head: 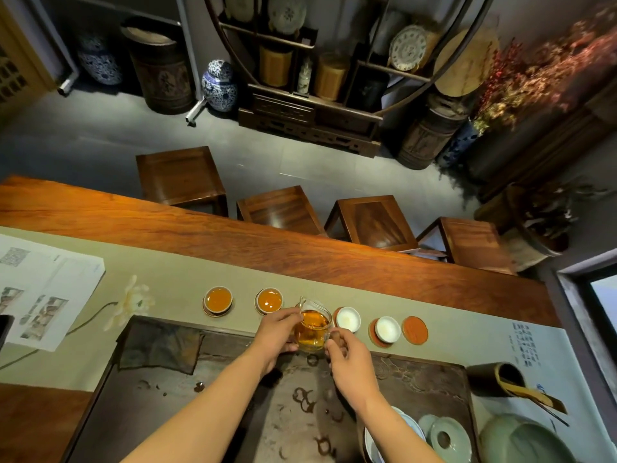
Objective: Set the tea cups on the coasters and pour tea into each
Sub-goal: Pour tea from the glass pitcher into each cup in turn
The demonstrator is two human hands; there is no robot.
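Note:
A glass pitcher (pixel 312 325) of amber tea hovers upright over the far edge of the dark tea tray (pixel 417 372). My right hand (pixel 347 357) pinches its handle and my left hand (pixel 278 330) steadies its left side. Two cups on coasters to the left, the first full cup (pixel 217 299) and the second full cup (pixel 269 300), hold tea. Right of the pitcher stand two white cups on coasters, one empty cup (pixel 348 319) and another empty cup (pixel 388 329). A bare red coaster (pixel 415 330) lies at the row's right end.
A dark cloth (pixel 160 345) lies on the tray's left corner. A gaiwan lid (pixel 445 437) and celadon bowls (pixel 521 439) sit at lower right, with a tool holder (pixel 497 379) beside them. Papers (pixel 43 292) lie at left. Wooden stools (pixel 370 222) stand beyond the table.

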